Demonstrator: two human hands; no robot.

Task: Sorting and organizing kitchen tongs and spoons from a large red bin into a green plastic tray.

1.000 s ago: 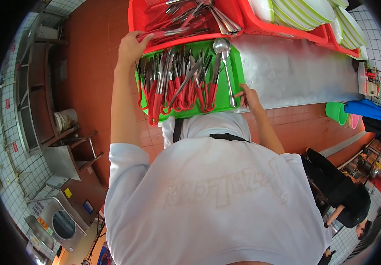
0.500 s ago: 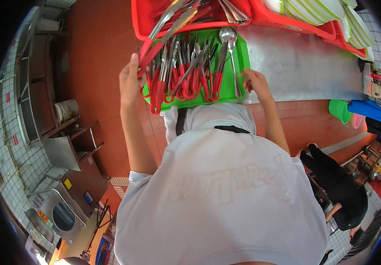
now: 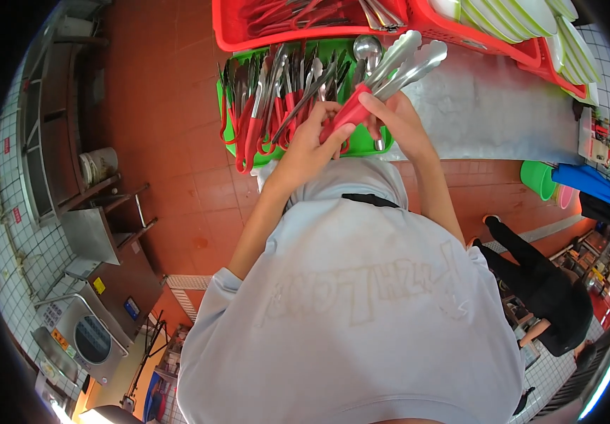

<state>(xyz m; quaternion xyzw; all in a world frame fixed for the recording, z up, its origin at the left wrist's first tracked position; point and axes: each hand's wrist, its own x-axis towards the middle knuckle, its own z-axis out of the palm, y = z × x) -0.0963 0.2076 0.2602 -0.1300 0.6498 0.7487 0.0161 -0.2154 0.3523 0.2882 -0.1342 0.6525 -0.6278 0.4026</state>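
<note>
A pair of metal tongs with red grips [image 3: 351, 114] is held between my two hands, its scalloped tips pointing up and to the right. My left hand [image 3: 312, 141] closes round the lower end of the grips. My right hand [image 3: 398, 121] grips them farther up, with the thumb lying on the red part. Beneath is a green tray [image 3: 228, 134] with several red-handled tongs [image 3: 254, 131] lying side by side, tips away from me. A large serving spoon [image 3: 368, 49] lies at the tray's right, partly hidden by the held tongs and my right hand.
Behind the tray stands a red basket [image 3: 223, 32] with more tongs and metal utensils. Another red basket [image 3: 488, 44] at the far right holds green-rimmed plates [image 3: 506, 18]. The steel table [image 3: 488, 106] extends rightward. A person in black [image 3: 548, 297] is at the lower right.
My left hand has brought the tongs from the tray's left side across to the right. My right hand has moved in and taken hold of them too.
</note>
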